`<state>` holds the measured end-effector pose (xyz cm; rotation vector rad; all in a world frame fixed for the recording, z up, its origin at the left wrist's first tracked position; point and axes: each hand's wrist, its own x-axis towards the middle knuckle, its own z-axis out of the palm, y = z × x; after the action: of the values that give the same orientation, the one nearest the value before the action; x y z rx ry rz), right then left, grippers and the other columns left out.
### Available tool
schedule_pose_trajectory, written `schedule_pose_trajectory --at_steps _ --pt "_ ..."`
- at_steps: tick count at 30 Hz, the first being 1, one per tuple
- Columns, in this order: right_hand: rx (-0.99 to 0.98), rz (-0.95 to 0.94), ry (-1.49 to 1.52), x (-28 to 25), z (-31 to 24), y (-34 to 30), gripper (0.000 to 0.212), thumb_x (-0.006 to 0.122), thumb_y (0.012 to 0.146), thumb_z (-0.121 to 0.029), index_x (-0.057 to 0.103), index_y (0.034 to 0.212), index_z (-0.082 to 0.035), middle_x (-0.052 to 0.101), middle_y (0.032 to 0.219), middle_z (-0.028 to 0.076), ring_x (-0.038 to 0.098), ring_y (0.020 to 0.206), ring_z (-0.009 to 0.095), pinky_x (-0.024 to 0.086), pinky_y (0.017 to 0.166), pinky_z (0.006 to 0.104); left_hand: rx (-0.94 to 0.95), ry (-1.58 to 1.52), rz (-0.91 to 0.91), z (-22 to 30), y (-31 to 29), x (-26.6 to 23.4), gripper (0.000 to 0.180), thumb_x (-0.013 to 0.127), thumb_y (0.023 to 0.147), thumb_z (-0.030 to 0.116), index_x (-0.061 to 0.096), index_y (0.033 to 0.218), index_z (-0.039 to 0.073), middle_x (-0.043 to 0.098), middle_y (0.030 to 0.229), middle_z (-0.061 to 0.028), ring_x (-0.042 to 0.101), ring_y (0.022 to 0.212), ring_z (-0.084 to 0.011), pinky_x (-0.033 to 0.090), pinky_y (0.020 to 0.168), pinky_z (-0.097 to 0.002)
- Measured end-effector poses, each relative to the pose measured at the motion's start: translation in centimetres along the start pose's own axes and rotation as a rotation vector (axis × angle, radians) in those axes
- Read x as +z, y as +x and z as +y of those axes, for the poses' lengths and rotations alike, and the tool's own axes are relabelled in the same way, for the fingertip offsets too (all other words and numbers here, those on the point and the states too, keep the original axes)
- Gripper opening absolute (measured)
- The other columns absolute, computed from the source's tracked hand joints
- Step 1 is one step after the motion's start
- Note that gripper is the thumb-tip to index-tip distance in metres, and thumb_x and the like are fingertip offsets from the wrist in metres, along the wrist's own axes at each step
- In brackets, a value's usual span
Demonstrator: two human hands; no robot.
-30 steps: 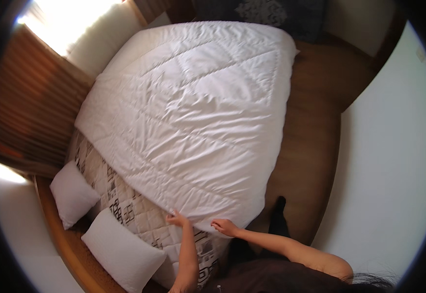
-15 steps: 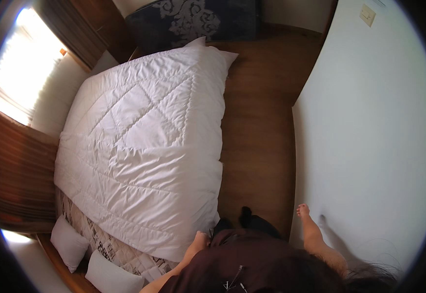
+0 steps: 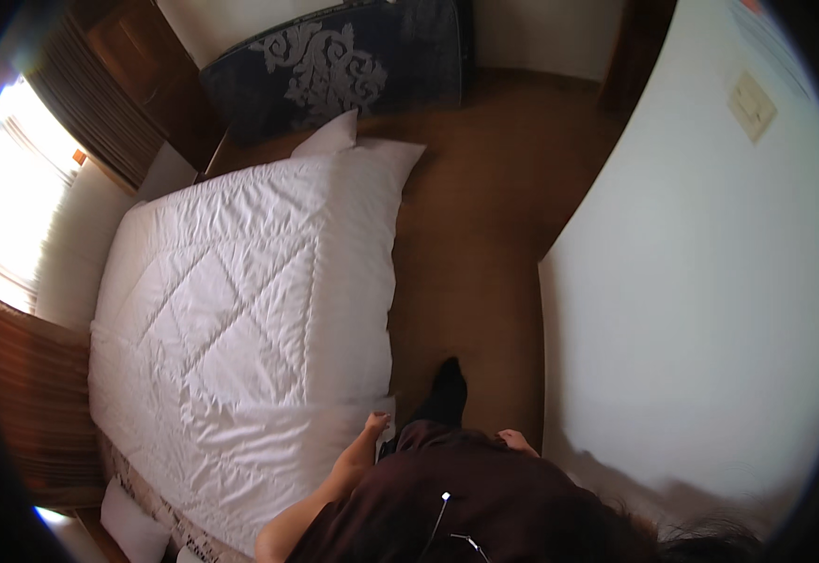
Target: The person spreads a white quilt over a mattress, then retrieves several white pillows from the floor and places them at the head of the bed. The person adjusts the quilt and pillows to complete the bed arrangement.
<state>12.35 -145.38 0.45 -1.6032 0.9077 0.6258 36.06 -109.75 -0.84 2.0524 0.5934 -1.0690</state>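
A white quilted comforter (image 3: 240, 310) covers most of the bed, its surface wrinkled and its near part folded over. My left hand (image 3: 378, 422) hangs at the comforter's right edge, fingers loosely bent, and nothing shows in it. Whether it touches the cloth I cannot tell. In front of my dark shirt is my right hand (image 3: 518, 441), partly hidden by the shirt, with its visible fingers loose and nothing seen in them. One dark-covered foot (image 3: 449, 375) is stretched forward on the floor beside the bed.
Brown floor (image 3: 470, 244) runs between the bed and the white wall (image 3: 653, 328) at right. A dark panel with a pale scroll pattern (image 3: 334, 70) leans at the far end. White pillows lie at the bed's far end and near left (image 3: 134, 521). Curtains (image 3: 34, 394) flank the bright window.
My view has moved forward along the bed, so the comforter and floor sit lower in the picture. My right hand has swung from beside the wall to my front. The comforter looks unchanged.
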Motion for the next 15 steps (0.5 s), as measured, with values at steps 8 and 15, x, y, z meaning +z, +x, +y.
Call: schedule_pose_trajectory --at_steps 8,15 --pt "-0.078 0.462 0.589 -21.0 -21.1 8.9 0.018 0.037 0.084 -0.012 0.05 0.096 -0.009 0.058 0.083 0.004 0.054 0.068 0.012 0.044 0.058 0.0271 0.296 0.133 -0.093 30.2 10.0 3.9 0.039 0.062 0.072 0.027 0.051 0.104 0.007 0.06 0.085 -0.0069 0.058 0.072 -0.0144 0.048 0.063 -0.0273" --pt "0.13 0.402 0.536 -29.8 -21.5 24.7 0.019 0.041 0.086 -0.021 0.05 0.095 -0.007 0.057 0.084 0.01 0.054 0.068 0.018 0.045 0.06 0.0322 0.603 0.238 -0.16 53.4 19.0 9.2 0.032 0.061 0.073 0.031 0.057 0.096 0.009 0.061 0.084 -0.006 0.059 0.076 -0.0138 0.047 0.068 -0.0285"
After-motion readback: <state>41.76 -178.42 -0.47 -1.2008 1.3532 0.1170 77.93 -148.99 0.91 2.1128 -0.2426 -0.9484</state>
